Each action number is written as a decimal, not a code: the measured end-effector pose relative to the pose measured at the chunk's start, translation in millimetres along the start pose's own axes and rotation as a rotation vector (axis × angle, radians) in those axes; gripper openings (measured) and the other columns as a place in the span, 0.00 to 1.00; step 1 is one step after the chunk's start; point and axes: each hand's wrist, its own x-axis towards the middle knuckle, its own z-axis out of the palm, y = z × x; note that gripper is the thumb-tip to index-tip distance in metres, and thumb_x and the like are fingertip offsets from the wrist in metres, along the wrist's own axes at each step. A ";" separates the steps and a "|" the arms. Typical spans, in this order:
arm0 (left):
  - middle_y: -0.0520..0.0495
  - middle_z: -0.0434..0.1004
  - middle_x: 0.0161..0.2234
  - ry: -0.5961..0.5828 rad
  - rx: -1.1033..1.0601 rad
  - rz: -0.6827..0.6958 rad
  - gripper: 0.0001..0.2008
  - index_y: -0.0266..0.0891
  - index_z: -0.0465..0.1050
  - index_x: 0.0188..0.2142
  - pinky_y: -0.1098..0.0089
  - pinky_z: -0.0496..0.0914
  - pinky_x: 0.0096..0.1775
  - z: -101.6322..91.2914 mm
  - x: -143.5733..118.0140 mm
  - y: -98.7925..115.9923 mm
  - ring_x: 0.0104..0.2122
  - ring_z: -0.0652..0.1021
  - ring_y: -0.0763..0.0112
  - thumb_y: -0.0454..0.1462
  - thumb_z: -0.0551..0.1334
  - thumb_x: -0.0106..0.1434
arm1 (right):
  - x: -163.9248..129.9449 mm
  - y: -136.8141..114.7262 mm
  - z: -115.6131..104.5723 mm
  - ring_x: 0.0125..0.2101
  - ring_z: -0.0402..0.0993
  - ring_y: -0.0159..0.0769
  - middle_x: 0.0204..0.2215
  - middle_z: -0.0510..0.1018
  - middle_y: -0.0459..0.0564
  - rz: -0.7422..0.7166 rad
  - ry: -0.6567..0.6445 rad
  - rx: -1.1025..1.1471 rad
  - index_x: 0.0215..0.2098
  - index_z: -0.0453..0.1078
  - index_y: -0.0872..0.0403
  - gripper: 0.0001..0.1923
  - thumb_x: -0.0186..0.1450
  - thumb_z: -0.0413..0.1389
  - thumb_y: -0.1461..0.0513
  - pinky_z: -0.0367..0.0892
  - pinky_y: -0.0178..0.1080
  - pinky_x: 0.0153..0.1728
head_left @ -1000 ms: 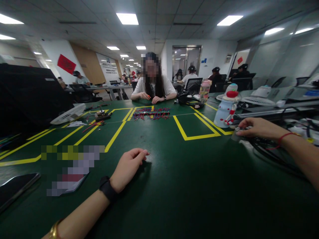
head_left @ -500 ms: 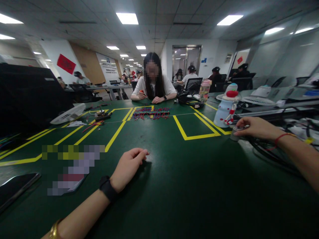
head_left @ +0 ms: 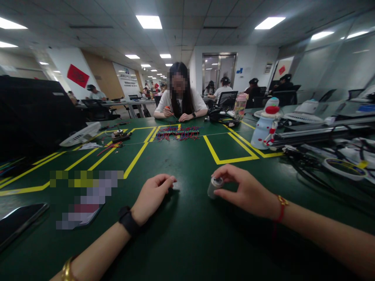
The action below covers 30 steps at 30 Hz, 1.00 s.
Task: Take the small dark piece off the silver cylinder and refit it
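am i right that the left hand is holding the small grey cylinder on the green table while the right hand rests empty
Not quite: the hands are swapped. In the head view the right hand holds the small grey cylinder on the green table, while the left hand rests empty.

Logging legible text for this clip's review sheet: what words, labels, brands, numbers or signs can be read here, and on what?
None can be read.
Wall board: printed lines, too small.
Red sign: no legible characters.
Red sign by the far door: too small.
Blue sign: blurred.
Small grey cylinder in the right hand: no legible marking.
Patch on the table: pixelated.
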 end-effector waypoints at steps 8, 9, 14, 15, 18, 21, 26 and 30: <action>0.49 0.74 0.33 -0.114 -0.017 0.160 0.17 0.41 0.73 0.41 0.70 0.65 0.33 5.8 -5.2 10.5 0.30 0.72 0.69 0.48 0.55 0.60 | -12.9 -1.3 39.6 0.43 0.68 0.32 0.44 0.70 0.50 -0.067 -0.056 0.030 0.48 0.61 0.51 0.19 0.58 0.57 0.61 0.66 0.39 0.46; 0.49 0.74 0.35 -0.131 -0.008 0.188 0.17 0.42 0.73 0.42 0.69 0.65 0.34 7.7 -9.1 15.3 0.32 0.72 0.69 0.48 0.55 0.61 | -13.4 1.3 41.5 0.43 0.69 0.31 0.45 0.70 0.50 -0.036 -0.053 0.071 0.50 0.59 0.51 0.22 0.58 0.57 0.61 0.66 0.39 0.46; 0.48 0.73 0.41 -0.233 0.050 0.365 0.13 0.48 0.75 0.42 0.69 0.66 0.39 20.9 -32.3 40.4 0.38 0.72 0.68 0.44 0.56 0.62 | -13.9 8.3 46.6 0.44 0.70 0.32 0.44 0.71 0.51 0.039 -0.050 0.232 0.51 0.51 0.52 0.29 0.56 0.59 0.61 0.66 0.39 0.47; 0.48 0.73 0.40 -0.237 0.058 0.380 0.12 0.48 0.75 0.42 0.69 0.66 0.39 23.5 -35.3 43.4 0.38 0.72 0.68 0.44 0.56 0.62 | -13.7 8.2 46.8 0.45 0.70 0.33 0.44 0.72 0.51 0.045 -0.052 0.237 0.51 0.51 0.52 0.28 0.56 0.59 0.61 0.66 0.40 0.47; 0.47 0.74 0.38 -0.196 0.051 0.382 0.11 0.47 0.76 0.38 0.67 0.66 0.39 29.3 -38.2 47.2 0.37 0.72 0.66 0.44 0.57 0.61 | -13.1 6.4 46.6 0.45 0.70 0.34 0.44 0.72 0.51 0.059 -0.061 0.224 0.51 0.52 0.52 0.28 0.56 0.59 0.60 0.66 0.41 0.47; 0.47 0.74 0.37 -0.162 0.015 0.357 0.11 0.45 0.77 0.35 0.67 0.67 0.38 30.5 -35.9 47.6 0.36 0.73 0.66 0.45 0.58 0.60 | -12.9 4.7 45.7 0.45 0.70 0.33 0.45 0.72 0.51 0.036 -0.079 0.197 0.51 0.52 0.51 0.28 0.56 0.59 0.60 0.65 0.41 0.47; 0.47 0.75 0.37 -0.098 -0.024 0.292 0.12 0.44 0.76 0.36 0.67 0.66 0.37 23.7 -32.3 44.7 0.35 0.73 0.66 0.46 0.58 0.60 | -14.0 3.6 44.1 0.44 0.70 0.32 0.45 0.72 0.50 0.012 -0.104 0.152 0.54 0.52 0.51 0.29 0.57 0.59 0.61 0.65 0.39 0.47; 0.48 0.75 0.37 -0.154 0.110 0.311 0.11 0.46 0.77 0.34 0.65 0.65 0.41 20.1 -31.0 31.6 0.38 0.72 0.65 0.45 0.58 0.60 | -14.4 4.7 43.7 0.44 0.70 0.32 0.45 0.71 0.51 -0.013 -0.084 0.119 0.54 0.53 0.52 0.29 0.57 0.58 0.61 0.65 0.39 0.47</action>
